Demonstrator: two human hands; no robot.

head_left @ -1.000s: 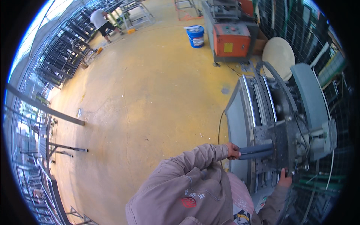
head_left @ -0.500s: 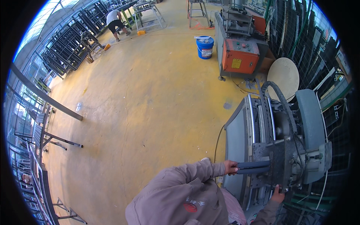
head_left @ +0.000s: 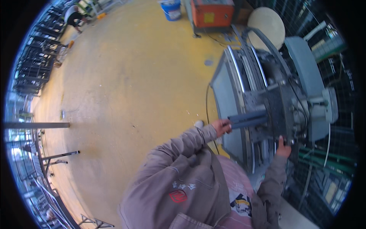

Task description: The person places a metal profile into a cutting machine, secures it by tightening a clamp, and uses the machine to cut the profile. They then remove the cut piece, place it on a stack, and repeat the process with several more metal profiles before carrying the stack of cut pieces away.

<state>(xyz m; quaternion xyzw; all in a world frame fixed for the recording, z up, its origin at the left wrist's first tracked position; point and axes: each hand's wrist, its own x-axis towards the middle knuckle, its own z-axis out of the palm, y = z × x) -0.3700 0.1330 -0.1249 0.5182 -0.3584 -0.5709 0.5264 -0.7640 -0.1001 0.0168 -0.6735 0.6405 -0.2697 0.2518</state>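
My left hand [head_left: 222, 127] is closed round the near end of a dark grey metal profile [head_left: 248, 119], a narrow bar with a long groove. Its far end lies on the dark plate of a grey machine [head_left: 280, 110], under the machine's head. Beside the machine's near right edge is my right hand [head_left: 283, 149], one digit pointing up and the other fingers curled in at a small fitting. What those fingers grip is hidden.
Behind the machine stand a round cream disc [head_left: 267, 28], an orange control box [head_left: 211, 14] and a blue bucket [head_left: 170, 9]. A person [head_left: 72, 17] bends at the far left. Metal racks [head_left: 36, 65] line the left side. A cable [head_left: 208, 101] trails beside the machine.
My view has tipped down and turned, so machine and hands sit higher in the picture. My left hand still holds the profile, and my right hand stays by the machine's edge.
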